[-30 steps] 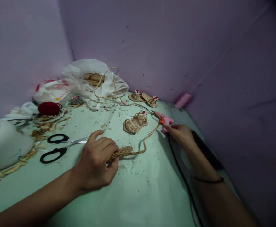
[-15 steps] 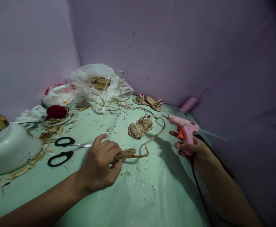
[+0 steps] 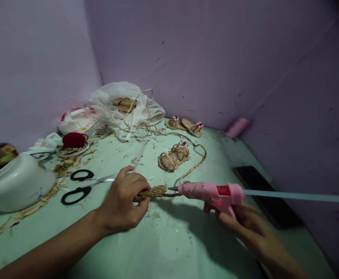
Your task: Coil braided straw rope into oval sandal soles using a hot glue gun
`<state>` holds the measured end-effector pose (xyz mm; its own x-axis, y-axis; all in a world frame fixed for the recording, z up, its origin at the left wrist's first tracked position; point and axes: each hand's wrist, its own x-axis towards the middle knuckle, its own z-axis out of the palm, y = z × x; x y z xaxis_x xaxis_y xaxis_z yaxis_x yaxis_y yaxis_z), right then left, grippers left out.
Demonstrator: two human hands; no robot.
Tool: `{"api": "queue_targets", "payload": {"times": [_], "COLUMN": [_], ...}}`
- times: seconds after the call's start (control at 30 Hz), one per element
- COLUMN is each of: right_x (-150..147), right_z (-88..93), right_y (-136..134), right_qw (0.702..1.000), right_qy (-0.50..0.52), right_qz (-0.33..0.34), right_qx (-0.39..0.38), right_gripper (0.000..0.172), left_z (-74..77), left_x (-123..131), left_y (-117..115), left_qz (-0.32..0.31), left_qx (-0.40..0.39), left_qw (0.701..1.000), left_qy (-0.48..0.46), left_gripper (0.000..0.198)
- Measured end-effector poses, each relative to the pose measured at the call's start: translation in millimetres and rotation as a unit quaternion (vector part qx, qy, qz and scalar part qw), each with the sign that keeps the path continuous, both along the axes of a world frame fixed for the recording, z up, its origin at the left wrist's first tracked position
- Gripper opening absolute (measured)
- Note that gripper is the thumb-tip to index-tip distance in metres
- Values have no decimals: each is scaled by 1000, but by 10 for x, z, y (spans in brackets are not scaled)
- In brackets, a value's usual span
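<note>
Pink glue gun (image 3: 200, 191): clasps it in the right hand (image 3: 258, 234), now swung leftward; pinches the braid (image 3: 157, 190) in the left hand (image 3: 125, 198), lower mid-frame, nozzle (image 3: 173, 188) just beside, apparently within gluing reach.

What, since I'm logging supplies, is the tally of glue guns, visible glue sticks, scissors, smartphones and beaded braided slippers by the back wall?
Glue gun: 1
Glue stick: 1
Scissors: 1 pair
Smartphone: 1
Beaded braided slippers: 2
Total: 6, counting the scissors as one
</note>
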<state>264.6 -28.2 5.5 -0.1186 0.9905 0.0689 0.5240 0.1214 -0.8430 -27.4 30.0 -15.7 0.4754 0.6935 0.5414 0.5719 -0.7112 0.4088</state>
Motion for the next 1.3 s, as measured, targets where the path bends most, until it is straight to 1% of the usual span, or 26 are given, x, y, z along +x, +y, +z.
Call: {"api": "queue_targets", "payload": {"times": [0.1, 0.27, 0.4, 0.53, 0.67, 0.77, 1.0, 1.1, 1.2, 1.3], "right_x": [-4, 23, 26, 53, 90, 88, 64, 49, 29, 22], "right_z": [40, 26, -23, -114, -173, -165, -104, -78, -59, -51], "right_y": [17, 28, 7, -30, -50, -43, -13, 1, 8, 4], "right_qw": [999, 998, 999, 999, 999, 999, 999, 998, 998, 998], "right_qy": [-28, -37, -47, -44, -43, -45, -41, -41, -44, -44], "right_qz": [29, 31, 16, 9, 16, 20, 23, 11, -13, -13], "right_qx": [33, 36, 17, 10, 2, 1, 27, 44, 37, 37], "right_gripper": [19, 21, 22, 25, 24, 21, 15, 16, 20, 22], "left_z": [-14, -30, -17, 0, 1, -7, -2, 1, -5, -13], "left_x": [5, 15, 20, 18, 13, 11, 19, 21, 18, 12], "left_y": [14, 21, 18, 13, 11, 16, 24, 24, 24, 19], "left_qz": [1, 2, 3, 4, 3, -1, 2, 0, -1, -5], "left_qx": [-1, 4, 1, -1, 1, 4, 4, 10, 16, 16], "left_qw": [1000, 1000, 1000, 1000, 1000, 1000, 1000, 1000, 1000, 1000], "left_qy": [-3, -14, -8, -3, -2, -2, -2, -4, -8, -3], "left_gripper": [12, 12, 11, 12, 12, 13, 12, 12, 13, 14]}}
